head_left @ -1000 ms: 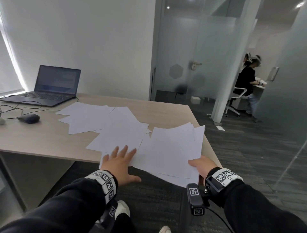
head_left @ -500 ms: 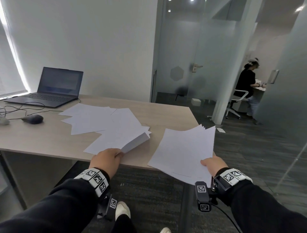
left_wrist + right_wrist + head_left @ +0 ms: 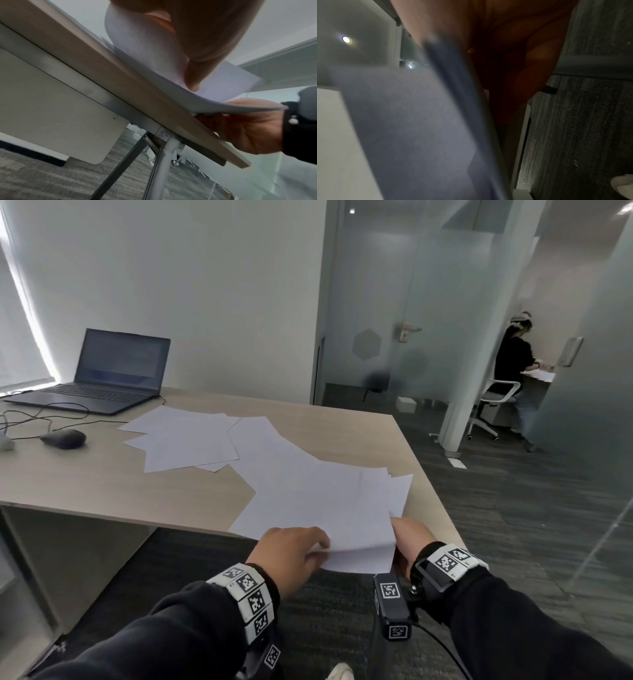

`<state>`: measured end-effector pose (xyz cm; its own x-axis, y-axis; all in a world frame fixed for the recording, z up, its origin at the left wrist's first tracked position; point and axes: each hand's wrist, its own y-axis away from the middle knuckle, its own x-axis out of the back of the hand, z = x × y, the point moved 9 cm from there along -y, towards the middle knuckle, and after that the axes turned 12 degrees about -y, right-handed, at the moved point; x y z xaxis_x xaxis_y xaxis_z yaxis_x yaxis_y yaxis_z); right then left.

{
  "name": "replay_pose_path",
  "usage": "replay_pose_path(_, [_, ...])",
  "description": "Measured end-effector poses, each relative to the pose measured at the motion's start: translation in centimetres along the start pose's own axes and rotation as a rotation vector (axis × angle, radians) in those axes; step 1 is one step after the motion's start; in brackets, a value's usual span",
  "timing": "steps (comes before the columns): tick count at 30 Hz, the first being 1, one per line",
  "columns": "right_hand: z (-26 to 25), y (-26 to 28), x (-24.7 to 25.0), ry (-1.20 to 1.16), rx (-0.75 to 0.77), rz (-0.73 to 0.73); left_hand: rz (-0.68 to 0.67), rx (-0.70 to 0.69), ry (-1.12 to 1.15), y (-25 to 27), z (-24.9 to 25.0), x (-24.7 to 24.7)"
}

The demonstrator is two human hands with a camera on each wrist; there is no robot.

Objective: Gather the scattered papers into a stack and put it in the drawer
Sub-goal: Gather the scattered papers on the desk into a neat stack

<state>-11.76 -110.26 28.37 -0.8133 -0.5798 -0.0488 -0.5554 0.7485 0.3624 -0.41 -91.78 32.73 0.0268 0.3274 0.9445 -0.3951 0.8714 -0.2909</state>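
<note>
Both hands are on the same bundle of papers [image 3: 329, 508] at the lower middle of the head view, right where it hangs off the near edge of the surface [image 3: 102, 484]. The left hand [image 3: 291, 549] has its fingers curled over the near left corner, thumb side pinching a couple of sheets. The right hand [image 3: 409, 537] grips the near right corner, and in the left wrist view you can see its thumb on top and the fingers [image 3: 243, 129] tucked underneath the overhanging edge [image 3: 223, 106].

The bundle isn't square yet; corners fan out toward the right side. Another loose batch of sheets [image 3: 185, 440] lies further up and left in the frame, near the mouse [image 3: 63, 438] and laptop [image 3: 102, 374], so I'd say the gathering is maybe half done. No drawer visible anywhere in these views.

How I'd do this step: keep the grip light, slide the bundle fully back onto the surface rather than lifting it by the corners, since thin paper sags and fans out. Then stand it on its long edge and tap it to even it up. After that, sweep the far batch toward you and drop the squared bundle on top. Pinching too hard creases the top sheets.
</note>
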Motion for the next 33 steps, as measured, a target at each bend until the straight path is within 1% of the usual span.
replay_pose_path(2, [0.0,0.1,0.1,0.013,-0.021,0.004,-0.064,-0.053,-0.033,0.0,0.3,-0.9])
replay_pose_path(4, [0.4,0.1,0.7,-0.071,-0.037,0.026,-0.113,-0.046,-0.075,0.0,-0.3,-1.4])
replay_pose_path(5, [0.4,0.0,0.8,-0.125,-0.037,0.039,-0.119,-0.008,-0.085,-0.1,-1.1,-1.4])
replay_pose_path(6, [0.5,-0.2,0.9,-0.164,-0.047,0.044,-0.125,0.059,-0.085,-0.2,-2.2,-1.3])
replay_pose_path(8, [0.8,-0.4,1.2,-0.217,-0.096,0.068,-0.177,0.210,-0.089,-0.2,-4.5,-1.6])
replay_pose_path(9, [0.9,-0.3,1.3,-0.233,-0.111,0.070,-0.213,0.255,-0.107,-0.1,-5.2,-1.8])
replay_pose_path(10, [0.8,-0.3,1.1,-0.227,-0.109,0.063,-0.244,0.269,-0.132,0.0,-5.6,-2.1])
replay_pose_path(13, [0.3,-0.6,0.8,-0.165,-0.038,0.046,-0.269,0.201,-0.168,0.2,-4.7,-2.7])
replay_pose_path(17, [-0.4,0.1,0.1,-0.041,-0.009,0.018,-0.253,0.080,-0.155,0.2,-2.3,-3.0])
replay_pose_path(19, [-0.4,-0.2,-0.1,0.016,0.006,-0.003,-0.251,0.008,-0.122,0.0,-1.1,-2.8])
replay_pose_path(21, [-0.3,-1.1,0.3,0.074,0.042,-0.010,-0.231,-0.015,-0.050,-0.4,-0.8,-2.1])
replay_pose_path(23, [-0.2,-1.7,0.6,0.098,0.054,-0.017,-0.174,0.059,0.031,-1.4,-2.2,-1.3])
replay_pose_path(25, [-0.4,-1.6,0.7,0.099,0.070,-0.014,-0.139,0.192,0.044,-2.8,-4.8,-0.6])
replay_pose_path(27, [-0.4,-1.5,0.5,0.093,0.071,-0.031,-0.186,0.305,-0.023,-3.8,-7.6,-0.5])
replay_pose_path(29, [-0.4,-1.3,0.1,0.104,0.075,-0.048,-0.262,0.374,-0.079,-4.5,-10.0,-1.1])
replay_pose_path(31, [-0.3,-1.6,0.0,0.122,0.071,-0.058,-0.308,0.403,-0.123,-4.6,-11.6,-1.8])
replay_pose_path(33, [-0.2,-1.7,-0.1,0.127,0.065,-0.067,-0.317,0.400,-0.159,-4.5,-12.4,-2.3])
